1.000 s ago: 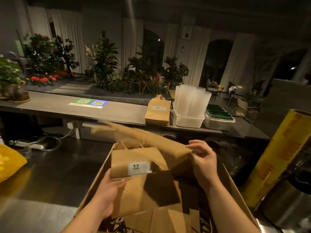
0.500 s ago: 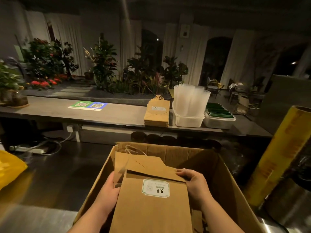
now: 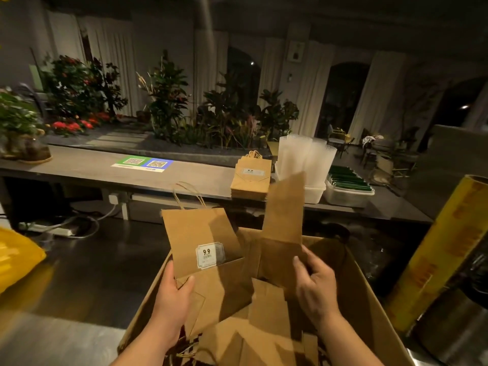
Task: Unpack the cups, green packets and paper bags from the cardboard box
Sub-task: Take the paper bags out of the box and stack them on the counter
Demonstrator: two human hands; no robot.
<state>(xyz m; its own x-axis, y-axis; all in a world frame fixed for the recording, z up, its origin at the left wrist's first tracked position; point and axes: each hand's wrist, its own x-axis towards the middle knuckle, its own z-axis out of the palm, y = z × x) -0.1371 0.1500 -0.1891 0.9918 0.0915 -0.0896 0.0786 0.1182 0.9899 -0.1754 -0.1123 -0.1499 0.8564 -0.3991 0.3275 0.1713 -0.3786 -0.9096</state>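
Above the cardboard box (image 3: 369,299), the left hand (image 3: 171,294) grips the labelled paper bag (image 3: 195,233) by its lower corner and the right hand (image 3: 314,281) pinches a second bag (image 3: 285,212), both long-axis toward 12 o'clock, facing the desk (image 3: 79,173) stack (image 3: 250,180).

Two hands are working over one cardboard box (image 3: 367,294), the left hand (image 3: 171,294) gripping one labelled paper bag (image 3: 195,233) and the right hand (image 3: 314,283) pinching one plain paper bag (image 3: 285,212), while more loose bags (image 3: 264,326) are lying in the box, overlapping too much to count. On the one counter (image 3: 79,173) behind, one stack of paper bags (image 3: 250,182) is sitting beside two white tubs, the cup tub (image 3: 314,194) carrying several columns of cups (image 3: 306,157) and the packet tub (image 3: 348,195) carrying a row of green packets (image 3: 348,178), both too closely packed to number. One sign (image 3: 142,163) is showing two QR squares, and one yellow roll (image 3: 443,252) and one yellow bag (image 3: 15,257) are flanking the box.
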